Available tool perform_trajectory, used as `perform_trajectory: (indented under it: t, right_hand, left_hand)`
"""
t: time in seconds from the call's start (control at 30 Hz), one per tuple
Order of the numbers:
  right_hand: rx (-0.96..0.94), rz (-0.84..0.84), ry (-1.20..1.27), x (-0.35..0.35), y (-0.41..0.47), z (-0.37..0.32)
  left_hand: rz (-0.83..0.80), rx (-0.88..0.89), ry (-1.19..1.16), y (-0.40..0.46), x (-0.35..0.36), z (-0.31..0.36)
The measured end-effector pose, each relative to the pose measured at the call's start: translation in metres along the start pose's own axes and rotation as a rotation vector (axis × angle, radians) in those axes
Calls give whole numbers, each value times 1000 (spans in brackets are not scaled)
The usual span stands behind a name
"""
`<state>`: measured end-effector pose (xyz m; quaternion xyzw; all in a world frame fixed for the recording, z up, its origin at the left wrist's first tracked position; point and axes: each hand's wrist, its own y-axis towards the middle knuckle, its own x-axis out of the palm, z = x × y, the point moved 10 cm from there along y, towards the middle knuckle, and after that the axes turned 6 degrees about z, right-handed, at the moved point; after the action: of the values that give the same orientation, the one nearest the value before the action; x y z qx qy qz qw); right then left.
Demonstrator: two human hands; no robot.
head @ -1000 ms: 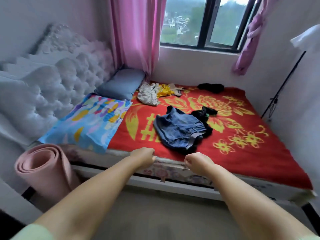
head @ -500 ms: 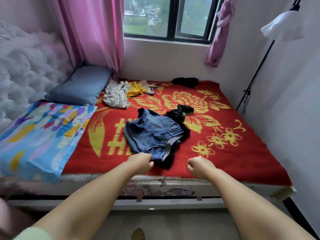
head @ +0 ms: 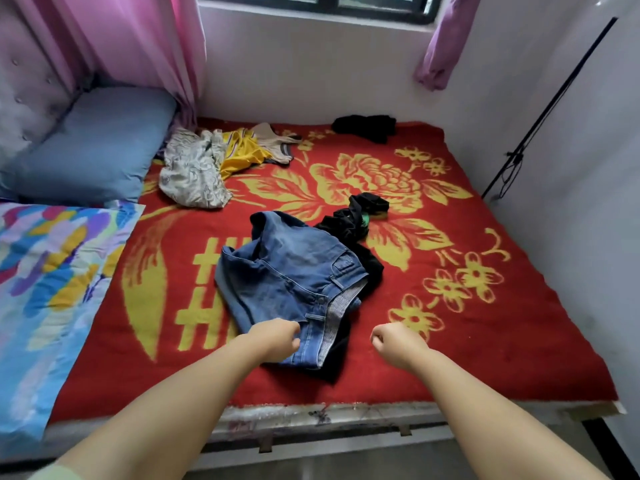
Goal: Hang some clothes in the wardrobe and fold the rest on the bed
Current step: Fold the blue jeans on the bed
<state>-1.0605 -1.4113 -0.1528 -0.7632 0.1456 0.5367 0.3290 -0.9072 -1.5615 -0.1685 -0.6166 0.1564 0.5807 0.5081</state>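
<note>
Red blanket: denim shorts, 2 fisted hands.

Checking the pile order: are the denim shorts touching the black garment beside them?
Touching. The head view shows the denim shorts overlapping the black garment.

You're facing a bed covered by a red blanket with yellow flowers. Mid-blanket lie denim shorts, partly over a black garment that runs up to the right. Far left corner: a pale patterned garment touching a yellow garment and a beige piece. Far edge by the wall: another black garment. At the head end, a blue pillow and a multicolored quilt nearer you.
</note>
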Motion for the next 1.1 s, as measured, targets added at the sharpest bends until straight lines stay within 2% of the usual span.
perform_trajectory:
  t: [0.27,0.4,0.57,0.67,0.73,0.8,0.87,1.0,1.1]
  right_hand:
    - [-42,-122,7,66,117,23]
    - [-16,-185,81,91,177,47]
    - [204,-142,266,102,247,77]
    - [379,-145,460,119,275,77]
    - [613,-69,666,132,283,84]
    - [897,24,914,149,279,96]
    - [1019,90,1077,155,277,102]
    - [1062,117,1393,147,294,82]
    - [932,75,1253,115,315,52]
  left_hand:
    - [-140,-46,-120,81,98,-17]
    - [-158,-78,47,114,134,-24]
    - [-320,-67,141,124,186,-28]
    - [-276,-54,167,129,202,-37]
    - [-208,-39,133,136,203,-44]
    - [-168,-14,53,141,201,-48]
    - [-133,-34,-112,143,193,-51]
    - [-30,-149,-394,146,157,-79]
    - [102,-353,-684,149,121,-114]
